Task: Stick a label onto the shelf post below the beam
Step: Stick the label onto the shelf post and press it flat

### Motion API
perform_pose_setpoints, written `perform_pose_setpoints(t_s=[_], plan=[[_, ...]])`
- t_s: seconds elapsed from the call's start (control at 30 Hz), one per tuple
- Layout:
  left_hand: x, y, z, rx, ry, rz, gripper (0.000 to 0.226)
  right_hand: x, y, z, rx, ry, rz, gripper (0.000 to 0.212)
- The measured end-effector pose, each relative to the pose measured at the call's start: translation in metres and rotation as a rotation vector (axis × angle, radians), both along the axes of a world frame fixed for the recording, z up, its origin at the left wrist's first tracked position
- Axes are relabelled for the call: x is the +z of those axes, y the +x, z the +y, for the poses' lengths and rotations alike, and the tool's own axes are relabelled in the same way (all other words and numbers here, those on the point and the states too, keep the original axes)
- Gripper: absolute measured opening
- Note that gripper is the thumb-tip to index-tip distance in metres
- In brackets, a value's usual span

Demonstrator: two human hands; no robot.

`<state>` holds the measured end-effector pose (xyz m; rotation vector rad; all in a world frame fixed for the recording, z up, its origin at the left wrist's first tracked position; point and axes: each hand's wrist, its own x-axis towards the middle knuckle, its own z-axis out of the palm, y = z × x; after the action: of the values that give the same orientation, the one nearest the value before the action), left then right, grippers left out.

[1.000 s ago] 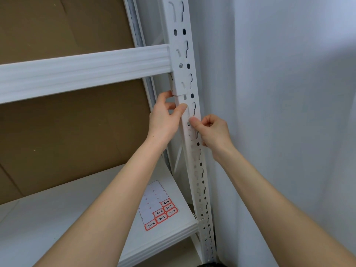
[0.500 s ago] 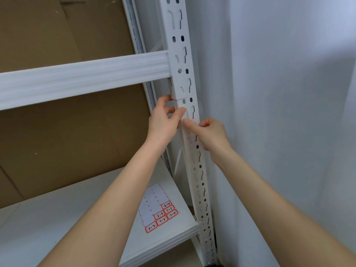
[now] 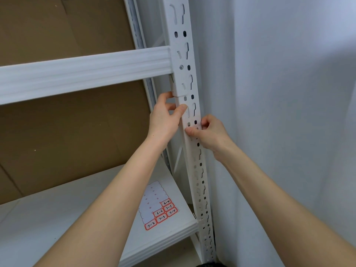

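Two grips are working the post (image 3: 185, 60) just below the beam (image 3: 86, 74): left grip (image 3: 163, 120) is clasping it, right grip (image 3: 210, 132) is pinching its edge. Label is not showing, probably under them; worth pressing flat between slots.

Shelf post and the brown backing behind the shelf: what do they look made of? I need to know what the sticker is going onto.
The shelf post looks like sheet metal painted matte white, judging by its thin folded edges and punched slots and holes. The brown backing is probably cardboard: dull brown, with crease lines and a seam.
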<state>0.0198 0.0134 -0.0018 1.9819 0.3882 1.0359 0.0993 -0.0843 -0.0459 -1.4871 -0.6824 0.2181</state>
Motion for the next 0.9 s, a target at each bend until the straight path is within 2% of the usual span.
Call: perform_pose_setpoints(t_s=[0.1,0.23,0.33,0.47,0.57,0.63,0.73,0.9], plan=[[0.000,-0.001,0.000,-0.004,0.005,0.004,0.050,0.006,-0.001,-0.004,0.033,0.024,0.042,0.037],[0.000,0.000,0.000,-0.006,0.004,-0.008,0.049,0.007,-0.006,0.002,-0.093,0.019,-0.049,0.047],[0.000,-0.001,0.000,-0.013,-0.001,-0.015,0.053,0.001,-0.003,0.002,-0.095,0.013,-0.116,0.044],[0.000,-0.002,-0.002,-0.021,-0.001,-0.008,0.047,-0.006,0.003,-0.004,-0.092,-0.021,-0.142,0.040],[0.001,-0.004,-0.004,-0.015,0.004,0.000,0.053,-0.005,0.000,-0.003,-0.196,-0.108,-0.195,0.048],[0.001,-0.003,-0.003,-0.011,0.012,0.007,0.049,-0.002,0.001,-0.003,-0.250,-0.173,-0.258,0.052],[0.000,-0.002,-0.001,-0.023,0.017,-0.008,0.038,-0.004,0.006,-0.005,-0.177,-0.109,-0.224,0.034],[-0.001,-0.002,-0.001,-0.029,0.024,-0.022,0.038,-0.002,0.011,-0.012,-0.041,-0.018,-0.127,0.016]])
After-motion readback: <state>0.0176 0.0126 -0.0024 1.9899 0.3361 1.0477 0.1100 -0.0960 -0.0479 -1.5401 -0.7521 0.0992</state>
